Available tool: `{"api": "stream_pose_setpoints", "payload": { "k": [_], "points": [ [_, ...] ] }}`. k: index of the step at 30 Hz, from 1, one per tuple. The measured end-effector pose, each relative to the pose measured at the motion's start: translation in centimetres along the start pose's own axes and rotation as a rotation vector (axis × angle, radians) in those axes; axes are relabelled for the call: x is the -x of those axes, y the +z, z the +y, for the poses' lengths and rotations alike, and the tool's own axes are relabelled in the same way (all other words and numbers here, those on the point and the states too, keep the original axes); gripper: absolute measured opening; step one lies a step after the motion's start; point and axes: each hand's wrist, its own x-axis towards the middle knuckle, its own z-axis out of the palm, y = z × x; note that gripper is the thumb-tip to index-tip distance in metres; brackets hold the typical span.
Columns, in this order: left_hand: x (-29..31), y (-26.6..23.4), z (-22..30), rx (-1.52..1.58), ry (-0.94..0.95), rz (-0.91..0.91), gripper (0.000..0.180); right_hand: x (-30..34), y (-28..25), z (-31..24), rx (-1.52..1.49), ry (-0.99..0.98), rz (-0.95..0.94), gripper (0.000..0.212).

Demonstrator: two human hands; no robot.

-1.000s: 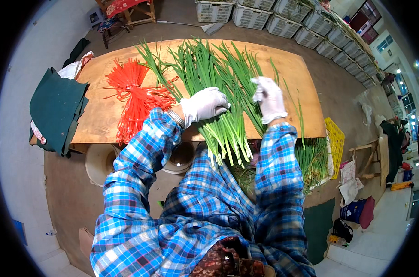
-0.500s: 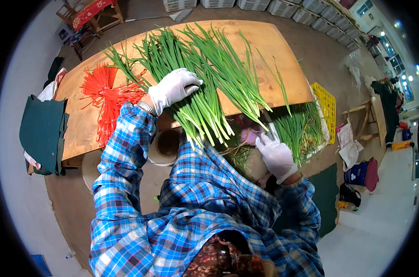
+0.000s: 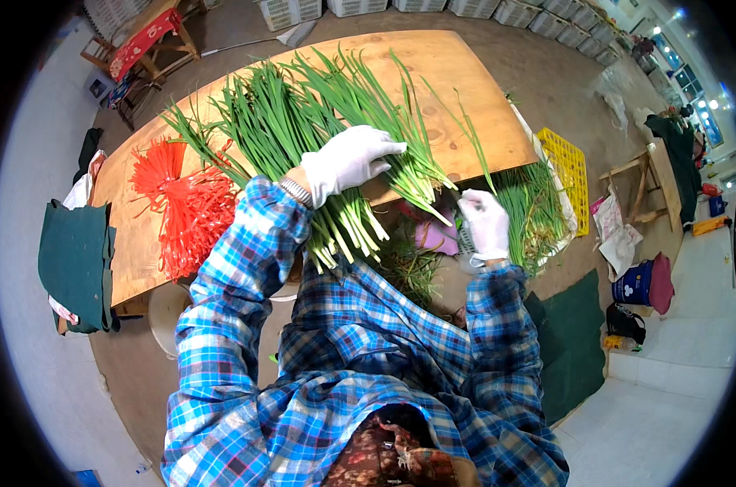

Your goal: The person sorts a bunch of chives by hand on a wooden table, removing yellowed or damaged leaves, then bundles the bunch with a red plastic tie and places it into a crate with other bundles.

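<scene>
- The 2 hands, in white gloves, are staying apart.
- The left hand (image 3: 350, 164) is lying palm down across the big bunch (image 3: 275, 122) of long greens, its fingertips reaching over the small bunch (image 3: 376, 97); I cannot tell how firmly it is gripping.
- The right hand (image 3: 486, 223) is hanging just off the table's near edge, fingers curled, close to the small bunch's pale ends; I cannot tell whether it is pinching anything.
- These 2 bunches are lying side by side on the wooden table (image 3: 441, 57), their pale ends jutting past its near edge toward the person.
- Red strips (image 3: 193, 215) are lying on the table, left of the big bunch.
- A dark green cloth (image 3: 76, 264) is draping at the table's left end.
- More greens (image 3: 530, 207) are sitting low at the right, beside a yellow crate (image 3: 569, 177).
- Pale crates (image 3: 291, 11) are standing in a row beyond the table.
</scene>
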Motion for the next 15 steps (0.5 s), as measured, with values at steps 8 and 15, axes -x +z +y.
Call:
{"api": "stream_pose_setpoints", "payload": {
  "k": [8,15],
  "points": [
    [-4.8,3.6,-0.8,0.091,0.051,-0.036,0.047,-0.4,5.7,0.6,-0.088,0.044,0.028,0.022],
    [-4.3,4.1,-0.7,0.069,-0.041,-0.085,0.055,0.7,2.5,0.5,-0.634,0.092,0.052,0.009]
  ]
}}
